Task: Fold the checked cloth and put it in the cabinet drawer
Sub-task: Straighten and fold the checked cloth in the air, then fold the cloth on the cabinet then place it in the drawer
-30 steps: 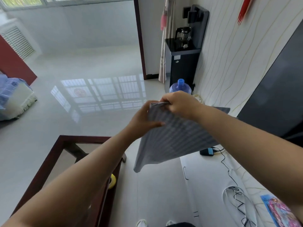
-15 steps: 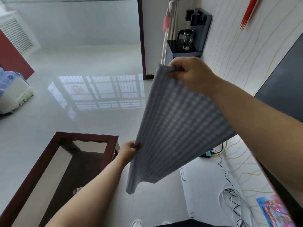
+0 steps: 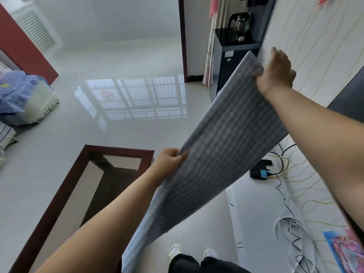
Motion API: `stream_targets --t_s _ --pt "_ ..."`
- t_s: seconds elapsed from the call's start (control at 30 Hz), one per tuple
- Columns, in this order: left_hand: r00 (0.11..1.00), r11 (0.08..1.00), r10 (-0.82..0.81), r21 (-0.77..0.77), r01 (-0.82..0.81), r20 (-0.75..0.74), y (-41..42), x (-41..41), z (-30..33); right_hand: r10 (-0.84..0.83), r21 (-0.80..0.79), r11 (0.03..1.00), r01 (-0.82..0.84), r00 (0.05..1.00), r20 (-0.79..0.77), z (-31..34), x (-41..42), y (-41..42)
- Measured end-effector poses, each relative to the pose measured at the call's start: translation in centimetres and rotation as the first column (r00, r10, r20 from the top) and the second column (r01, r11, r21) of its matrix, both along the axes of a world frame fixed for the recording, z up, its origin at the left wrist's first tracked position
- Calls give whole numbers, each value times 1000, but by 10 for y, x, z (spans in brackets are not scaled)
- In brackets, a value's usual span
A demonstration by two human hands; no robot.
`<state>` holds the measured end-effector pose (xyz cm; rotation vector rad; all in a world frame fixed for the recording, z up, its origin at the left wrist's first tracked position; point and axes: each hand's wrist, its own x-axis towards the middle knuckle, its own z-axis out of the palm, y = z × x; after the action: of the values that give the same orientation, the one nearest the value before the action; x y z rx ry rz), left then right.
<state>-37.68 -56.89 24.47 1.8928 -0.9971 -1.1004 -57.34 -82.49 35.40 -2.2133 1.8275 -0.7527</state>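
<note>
The grey checked cloth [image 3: 220, 146] hangs stretched in the air in front of me, folded lengthwise into a long band. My right hand [image 3: 275, 72] grips its upper end, high and to the right near the wall. My left hand [image 3: 169, 162] pinches the cloth's left edge about halfway down, above the floor. The lower end of the cloth droops past my left forearm toward my feet. A low white cabinet [image 3: 262, 209] with a slim drawer handle [image 3: 229, 197] runs along the right wall, below the cloth.
A dark wooden glass-top table [image 3: 59, 201] stands at lower left. A black water dispenser [image 3: 234, 48] with a glass kettle stands by the doorway. On the cabinet lie a black box [image 3: 259, 172], cables [image 3: 291, 229] and a colourful book [image 3: 346, 251]. Bedding [image 3: 21, 95] sits at far left.
My hands have parted: the right hand rose and moved right with the top end, the left hand slid down the edge, and the cloth is now stretched long.
</note>
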Motion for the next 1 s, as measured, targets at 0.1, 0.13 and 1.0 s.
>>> stream_targets --t_s 0.1,0.13,1.0 --pt "995 995 92 28 -93 37 -10 -10 15 -118 291 956 38 958 263 -59 6 32" --pt "993 993 113 40 -115 46 -15 -12 18 -223 416 906 70 917 331 -86 6 52" --pt "714 751 639 432 -499 -286 11 38 -5 -674 607 52 -793 421 607 -227 -46 143"
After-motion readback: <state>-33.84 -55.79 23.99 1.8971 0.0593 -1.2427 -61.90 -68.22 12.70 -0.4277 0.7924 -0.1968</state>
